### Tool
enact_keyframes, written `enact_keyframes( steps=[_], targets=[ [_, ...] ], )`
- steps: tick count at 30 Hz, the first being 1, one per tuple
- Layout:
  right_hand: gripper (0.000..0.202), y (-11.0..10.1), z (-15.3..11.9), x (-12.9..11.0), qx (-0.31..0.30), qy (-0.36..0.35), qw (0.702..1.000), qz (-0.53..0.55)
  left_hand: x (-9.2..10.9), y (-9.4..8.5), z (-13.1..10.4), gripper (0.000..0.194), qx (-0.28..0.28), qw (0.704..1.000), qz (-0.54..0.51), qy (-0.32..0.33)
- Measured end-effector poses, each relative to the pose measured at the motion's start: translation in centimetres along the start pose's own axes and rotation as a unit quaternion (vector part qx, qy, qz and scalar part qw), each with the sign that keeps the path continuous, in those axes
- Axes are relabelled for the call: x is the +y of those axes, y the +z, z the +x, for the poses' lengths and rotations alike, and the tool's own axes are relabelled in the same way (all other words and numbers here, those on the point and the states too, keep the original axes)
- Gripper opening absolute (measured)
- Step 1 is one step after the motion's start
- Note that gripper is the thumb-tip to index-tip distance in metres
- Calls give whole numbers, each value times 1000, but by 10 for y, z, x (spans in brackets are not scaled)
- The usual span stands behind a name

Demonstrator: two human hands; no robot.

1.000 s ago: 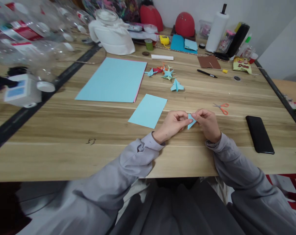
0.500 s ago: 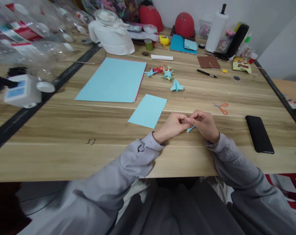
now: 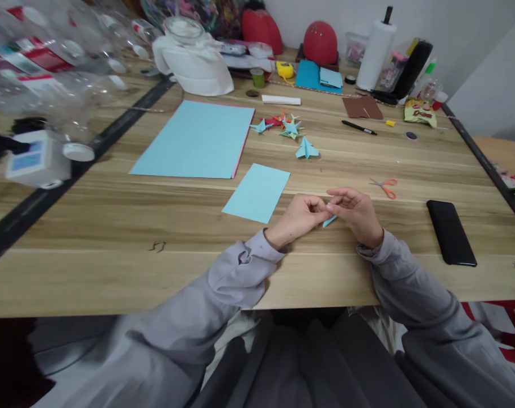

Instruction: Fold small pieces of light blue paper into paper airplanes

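Observation:
Near the front of the wooden table, a small folded piece of blue paper (image 3: 329, 221) is pinched between my two hands; most of it is hidden by the fingers. My left hand (image 3: 303, 215) grips it with thumb and forefinger. From the other side my right hand (image 3: 356, 213) holds it at the thumb, its other fingers slightly lifted. To the left of the hands lies a flat blue sheet (image 3: 257, 192). Beyond them rests a blue folded paper plane (image 3: 307, 148), beside a small heap of coloured folded paper pieces (image 3: 289, 126).
A large blue sheet stack (image 3: 193, 139) lies at left. Orange-handled scissors (image 3: 384, 187) and a black phone (image 3: 452, 232) are on the right. A black pen (image 3: 359, 127) and brown paper (image 3: 363, 107) lie farther back. Plastic bottles (image 3: 45, 73) crowd the far left.
My right hand's fingers have loosened and risen a little, while its thumb stays at the blue paper. The paper's visible end has shifted slightly left and up.

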State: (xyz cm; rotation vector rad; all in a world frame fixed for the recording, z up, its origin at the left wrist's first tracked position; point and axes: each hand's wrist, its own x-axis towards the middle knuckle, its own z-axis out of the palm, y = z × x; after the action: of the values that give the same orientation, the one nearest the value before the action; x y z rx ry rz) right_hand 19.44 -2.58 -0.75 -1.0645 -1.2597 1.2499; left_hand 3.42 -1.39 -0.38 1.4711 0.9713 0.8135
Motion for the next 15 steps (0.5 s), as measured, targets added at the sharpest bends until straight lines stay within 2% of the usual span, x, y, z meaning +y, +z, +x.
enact_keyframes(
  steps=[9,15],
  targets=[
    [43,2,0,4,1,10,1000,17,-2,2,1,36,-5,1000,-3,8],
    [45,1,-2,-2,6,21,999,29,2,4,-2,36,-22,1000,-16,13]
  ],
)
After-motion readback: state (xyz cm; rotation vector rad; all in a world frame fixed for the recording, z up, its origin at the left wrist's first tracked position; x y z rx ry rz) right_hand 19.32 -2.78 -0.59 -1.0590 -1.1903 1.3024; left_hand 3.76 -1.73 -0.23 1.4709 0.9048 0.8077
